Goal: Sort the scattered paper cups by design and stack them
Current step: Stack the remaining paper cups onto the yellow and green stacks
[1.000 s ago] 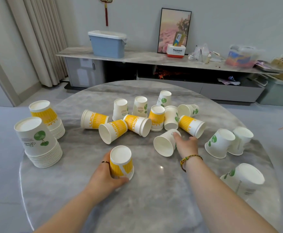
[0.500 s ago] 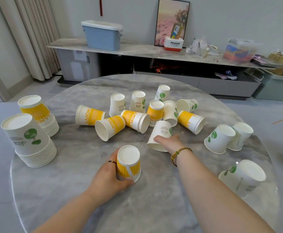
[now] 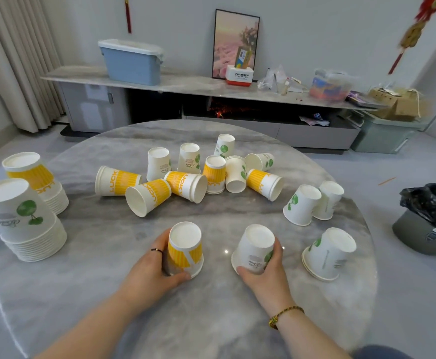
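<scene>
From the head view, your left hand (image 3: 151, 268) was wrapped around the yellow-striped cup (image 3: 185, 248), fingers closed on its wall, while your right hand (image 3: 263, 273) gripped the green-leaf cup (image 3: 257, 248) the same way. Both cups stood rim-down on the marble table (image 3: 103, 294) at its near middle, just apart from each other. Each cup's long axis ran nearly upright, base up, mouth on the table, with the tops leaning slightly away from you.

To do this step well, you would have kept each cup inverted and carried it to its match: the yellow one to the yellow stack (image 3: 36, 181) at far left, the green one to the green-leaf stack (image 3: 22, 221) nearer you. Lowering each squarely over the top base, axes aligned, would probably have nested it without tipping the pile.
</scene>
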